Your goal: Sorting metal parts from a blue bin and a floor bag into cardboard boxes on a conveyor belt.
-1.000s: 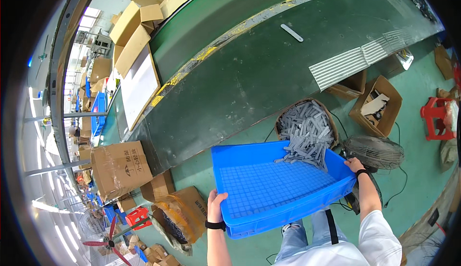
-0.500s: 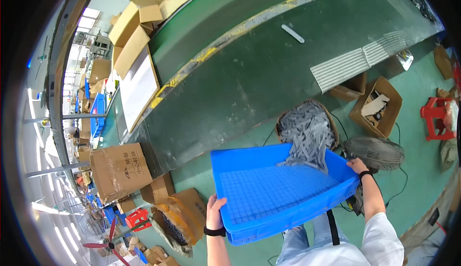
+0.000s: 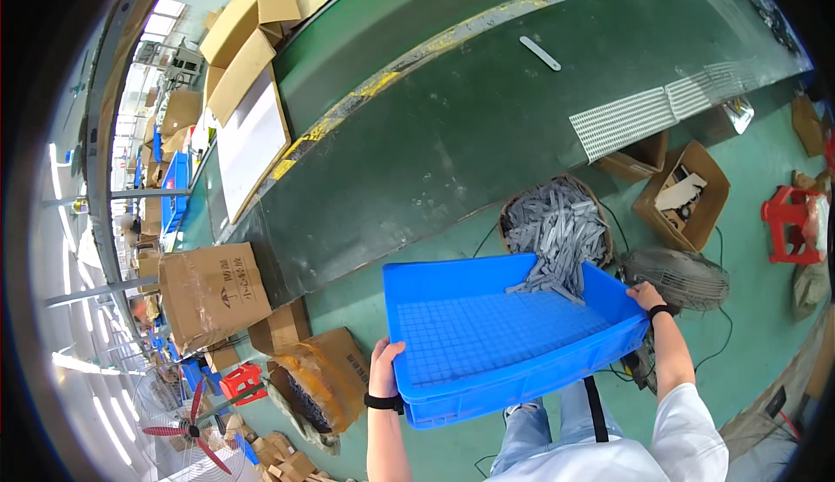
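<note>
Between my two hands hangs a large blue plastic crate [image 3: 487, 334] with a gridded bottom, tilted down toward its far right corner. My left hand [image 3: 384, 367] grips its near left end, and my right hand [image 3: 646, 297] is closed round the rim at the right end. Grey flat strips [image 3: 557, 230] heap up in a round container [image 3: 609, 238] just past the crate. Some strips still lie at the crate's far right corner and run over its edge onto the heap. The fingers under the crate are partly hidden.
A long green workbench [image 3: 409, 177] stretches across the far side, bearing one pale strip [image 3: 540, 53] and a sheet with rows of pieces [image 3: 622, 123]. A floor fan [image 3: 677, 277] stands right of the crate, near an open carton [image 3: 683, 195]. Cartons [image 3: 217, 295] stand at left.
Strips have slid out of the crate's far right corner, so fewer remain inside and the heap looks fuller. The crate has shifted slightly upward in view.
</note>
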The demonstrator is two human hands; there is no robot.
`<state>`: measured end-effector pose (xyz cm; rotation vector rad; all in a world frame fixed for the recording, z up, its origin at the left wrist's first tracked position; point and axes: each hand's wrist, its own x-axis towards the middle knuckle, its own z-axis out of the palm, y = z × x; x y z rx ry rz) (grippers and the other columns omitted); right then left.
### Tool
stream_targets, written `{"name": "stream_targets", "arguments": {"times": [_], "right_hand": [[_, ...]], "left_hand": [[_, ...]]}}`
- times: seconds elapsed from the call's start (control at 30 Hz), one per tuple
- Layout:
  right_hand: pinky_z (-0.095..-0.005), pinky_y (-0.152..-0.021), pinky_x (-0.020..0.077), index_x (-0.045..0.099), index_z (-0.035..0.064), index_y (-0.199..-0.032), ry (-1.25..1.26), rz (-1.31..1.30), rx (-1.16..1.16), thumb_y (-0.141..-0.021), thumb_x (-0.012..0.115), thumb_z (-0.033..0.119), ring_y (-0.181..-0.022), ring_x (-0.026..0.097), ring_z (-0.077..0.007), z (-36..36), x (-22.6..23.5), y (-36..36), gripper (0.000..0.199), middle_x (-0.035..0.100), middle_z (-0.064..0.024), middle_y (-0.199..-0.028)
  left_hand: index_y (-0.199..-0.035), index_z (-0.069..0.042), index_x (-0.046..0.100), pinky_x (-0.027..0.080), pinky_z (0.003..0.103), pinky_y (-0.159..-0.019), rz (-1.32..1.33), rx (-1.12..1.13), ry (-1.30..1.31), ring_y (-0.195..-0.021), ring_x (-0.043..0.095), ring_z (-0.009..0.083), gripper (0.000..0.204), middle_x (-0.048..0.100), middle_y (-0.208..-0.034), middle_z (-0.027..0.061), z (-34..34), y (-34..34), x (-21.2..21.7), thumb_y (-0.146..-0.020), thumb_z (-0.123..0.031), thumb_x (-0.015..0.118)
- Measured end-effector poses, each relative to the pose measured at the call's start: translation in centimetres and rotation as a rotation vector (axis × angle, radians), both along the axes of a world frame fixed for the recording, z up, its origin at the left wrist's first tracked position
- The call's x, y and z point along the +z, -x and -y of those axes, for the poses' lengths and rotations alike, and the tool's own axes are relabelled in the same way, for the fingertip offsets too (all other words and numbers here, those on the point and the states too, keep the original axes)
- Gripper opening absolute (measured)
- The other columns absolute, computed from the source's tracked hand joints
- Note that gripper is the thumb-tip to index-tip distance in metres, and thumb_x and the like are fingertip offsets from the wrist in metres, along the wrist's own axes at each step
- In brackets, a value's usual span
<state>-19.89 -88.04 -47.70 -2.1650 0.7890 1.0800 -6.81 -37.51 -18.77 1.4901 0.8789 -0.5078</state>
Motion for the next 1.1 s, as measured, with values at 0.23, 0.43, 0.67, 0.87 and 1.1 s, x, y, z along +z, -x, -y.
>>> {"name": "stream_targets", "arguments": {"times": [0.23, 0.43, 0.67, 0.87, 1.1], "right_hand": [[-0.0384, -0.082, 0.0443, 0.064, 0.0096, -0.099, -0.036, 0.069, -0.037, -0.079, 0.056, 0.034, -0.091, 0.059, -0.0306, -0.9, 1.4, -0.6, 0.033, 0.062, -0.0171, -0.095], [-0.0393, -0.083, 0.0438, 0.063, 0.0070, -0.096, -0.021, 0.046, -0.043, -0.077, 0.058, 0.037, -0.093, 0.057, -0.0318, -0.4, 0.6, -0.2, 0.036, 0.059, -0.0193, -0.098], [-0.0384, -0.082, 0.0442, 0.064, 0.0098, -0.098, -0.024, 0.012, -0.020, -0.077, 0.058, 0.036, -0.092, 0.058, -0.0311, -0.1, 1.9, -0.5, 0.034, 0.062, -0.0164, -0.095], [-0.0387, -0.081, 0.0444, 0.064, 0.0076, -0.096, -0.061, 0.158, -0.073, -0.078, 0.057, 0.034, -0.092, 0.057, -0.0335, 0.6, 1.7, 1.5, 0.032, 0.060, -0.0188, -0.095], [-0.0393, -0.083, 0.0438, 0.064, 0.0102, -0.099, -0.018, 0.002, -0.029, -0.078, 0.057, 0.035, -0.093, 0.058, -0.0304, -1.1, 2.0, -1.5, 0.034, 0.061, -0.0162, -0.097]], "left_hand": [[-0.106, 0.010, 0.043, 0.046, 0.032, -0.074, 0.100, 0.024, 0.003, -0.085, 0.055, 0.0223, 0.042, 0.055, -0.098, 0.0180, -0.7, 0.9, 1.3, -0.074, -0.014, 0.054], [-0.101, 0.009, 0.046, 0.044, 0.031, -0.073, 0.076, 0.016, -0.031, -0.082, 0.054, 0.0211, 0.037, 0.055, -0.091, 0.0150, 0.6, 0.4, 2.4, -0.073, -0.014, 0.055], [-0.106, 0.007, 0.044, 0.043, 0.032, -0.077, 0.036, 0.065, -0.002, -0.086, 0.052, 0.0220, 0.040, 0.054, -0.096, 0.0155, -0.3, 2.4, 2.1, -0.075, -0.015, 0.054], [-0.109, 0.008, 0.042, 0.044, 0.033, -0.076, 0.138, 0.018, 0.167, -0.085, 0.054, 0.0213, 0.043, 0.054, -0.097, 0.0164, 0.0, 2.9, 4.9, -0.073, -0.014, 0.055], [-0.103, 0.008, 0.045, 0.045, 0.031, -0.073, 0.030, 0.075, 0.079, -0.083, 0.054, 0.0207, 0.039, 0.055, -0.092, 0.0156, -2.9, 2.6, 0.3, -0.074, -0.015, 0.054]]}}
